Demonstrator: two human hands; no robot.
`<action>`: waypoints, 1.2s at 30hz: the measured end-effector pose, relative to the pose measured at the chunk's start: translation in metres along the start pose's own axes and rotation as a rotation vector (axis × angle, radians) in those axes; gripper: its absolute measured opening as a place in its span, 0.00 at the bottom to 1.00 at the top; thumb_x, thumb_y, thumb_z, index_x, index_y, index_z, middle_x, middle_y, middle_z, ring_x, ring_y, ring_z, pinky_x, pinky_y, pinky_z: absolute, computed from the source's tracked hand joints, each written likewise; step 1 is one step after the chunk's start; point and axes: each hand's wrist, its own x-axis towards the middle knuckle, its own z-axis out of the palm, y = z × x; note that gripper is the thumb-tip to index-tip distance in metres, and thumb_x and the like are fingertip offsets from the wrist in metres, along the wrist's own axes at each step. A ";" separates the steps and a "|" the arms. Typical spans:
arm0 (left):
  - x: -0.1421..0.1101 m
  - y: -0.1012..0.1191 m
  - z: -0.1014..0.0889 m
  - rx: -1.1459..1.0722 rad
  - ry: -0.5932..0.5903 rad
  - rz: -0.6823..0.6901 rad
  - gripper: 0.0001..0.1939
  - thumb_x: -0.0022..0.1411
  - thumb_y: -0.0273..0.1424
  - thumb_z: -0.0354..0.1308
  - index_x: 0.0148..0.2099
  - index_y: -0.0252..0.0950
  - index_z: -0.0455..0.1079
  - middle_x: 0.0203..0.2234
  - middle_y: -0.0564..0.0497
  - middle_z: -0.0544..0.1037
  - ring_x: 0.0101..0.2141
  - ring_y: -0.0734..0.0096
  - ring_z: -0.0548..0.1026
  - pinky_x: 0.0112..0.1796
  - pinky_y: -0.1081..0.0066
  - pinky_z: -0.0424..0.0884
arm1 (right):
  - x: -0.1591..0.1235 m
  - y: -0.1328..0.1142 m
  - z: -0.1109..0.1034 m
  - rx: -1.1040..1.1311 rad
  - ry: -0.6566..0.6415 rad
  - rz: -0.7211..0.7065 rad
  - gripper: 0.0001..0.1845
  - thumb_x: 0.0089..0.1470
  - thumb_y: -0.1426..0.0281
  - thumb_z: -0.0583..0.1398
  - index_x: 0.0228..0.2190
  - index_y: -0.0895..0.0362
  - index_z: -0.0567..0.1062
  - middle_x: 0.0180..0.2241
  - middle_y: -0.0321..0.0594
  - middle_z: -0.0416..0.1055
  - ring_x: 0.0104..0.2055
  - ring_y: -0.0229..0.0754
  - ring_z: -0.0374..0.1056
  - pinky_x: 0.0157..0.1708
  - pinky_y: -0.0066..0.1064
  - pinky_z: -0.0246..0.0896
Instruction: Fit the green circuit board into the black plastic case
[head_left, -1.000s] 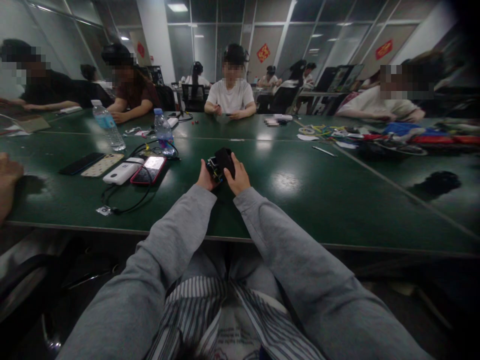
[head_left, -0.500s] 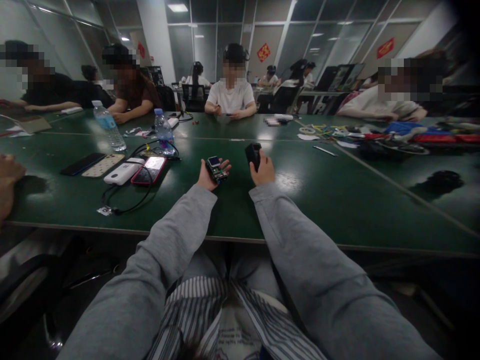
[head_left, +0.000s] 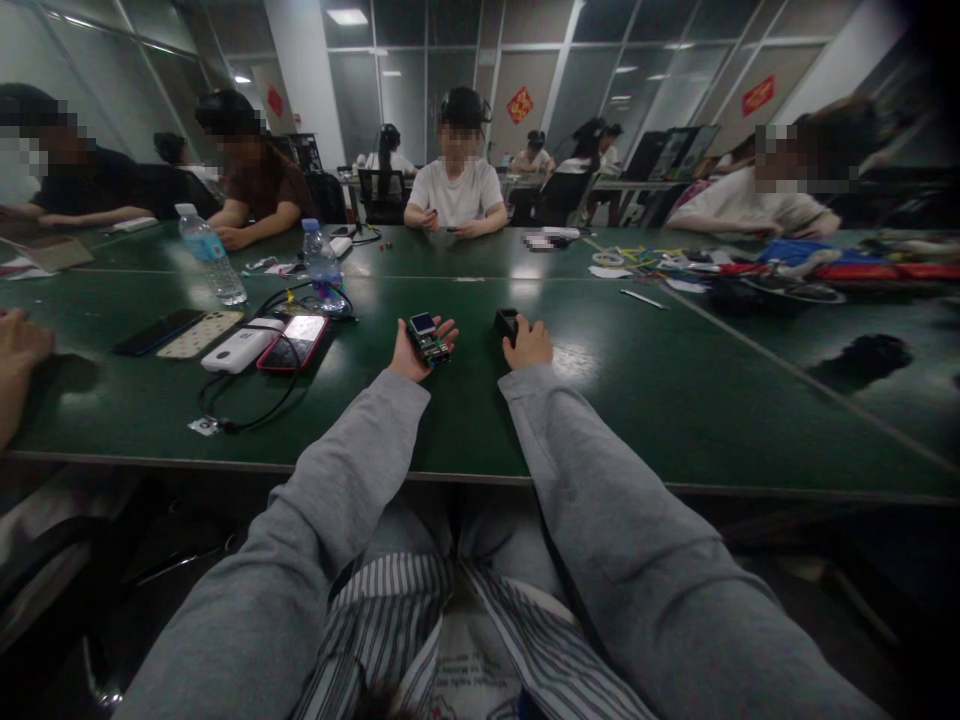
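Note:
A small circuit board (head_left: 430, 345) with a little screen rests on the palm of my left hand (head_left: 406, 357), its fingers spread out beneath and beyond the board. To the right, my right hand (head_left: 530, 347) has its fingers around a small black open-topped box (head_left: 506, 323), which appears to stand on the green table (head_left: 465, 420). The fingers and thumb cover part of the box, and its inside is dark. A gap of bare tabletop separates the two hands.
At left lie a white power bank (head_left: 241, 345) with a black cable, a pink-edged phone (head_left: 294, 343) and two more phones. Behind them stand two bottles (head_left: 212, 262). A pen (head_left: 643, 299) and a heap of coloured cables (head_left: 705, 264) lie right. Several people sit around.
My right hand has lowered the black box, from tilted up in the air to the tabletop. My left hand keeps the circuit board in about the same place. The view has shifted slightly.

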 end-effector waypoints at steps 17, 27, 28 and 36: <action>0.000 0.000 0.001 0.018 -0.004 -0.003 0.41 0.70 0.56 0.27 0.68 0.33 0.57 0.60 0.37 0.71 0.58 0.51 0.72 0.51 0.56 0.71 | 0.000 0.000 0.002 0.011 0.021 -0.005 0.31 0.60 0.63 0.55 0.62 0.60 0.60 0.53 0.58 0.64 0.53 0.57 0.64 0.49 0.46 0.60; 0.001 0.001 0.000 0.015 0.046 0.000 0.40 0.70 0.56 0.28 0.63 0.33 0.63 0.59 0.36 0.72 0.56 0.51 0.74 0.49 0.56 0.72 | 0.005 -0.022 -0.010 0.400 0.210 0.115 0.32 0.65 0.62 0.47 0.65 0.63 0.55 0.55 0.61 0.63 0.58 0.55 0.63 0.57 0.49 0.58; 0.002 0.001 -0.001 0.012 0.050 -0.002 0.40 0.70 0.56 0.29 0.63 0.33 0.64 0.59 0.36 0.72 0.56 0.51 0.74 0.49 0.56 0.72 | 0.002 -0.029 -0.014 0.423 0.237 0.078 0.32 0.66 0.61 0.46 0.66 0.63 0.54 0.57 0.61 0.63 0.60 0.55 0.61 0.57 0.48 0.58; 0.004 -0.001 0.000 0.003 0.121 0.010 0.39 0.70 0.57 0.31 0.63 0.34 0.65 0.49 0.37 0.79 0.49 0.50 0.78 0.51 0.52 0.72 | -0.049 -0.085 -0.027 0.556 0.248 -0.287 0.33 0.67 0.58 0.43 0.68 0.57 0.49 0.59 0.56 0.62 0.61 0.52 0.60 0.59 0.49 0.60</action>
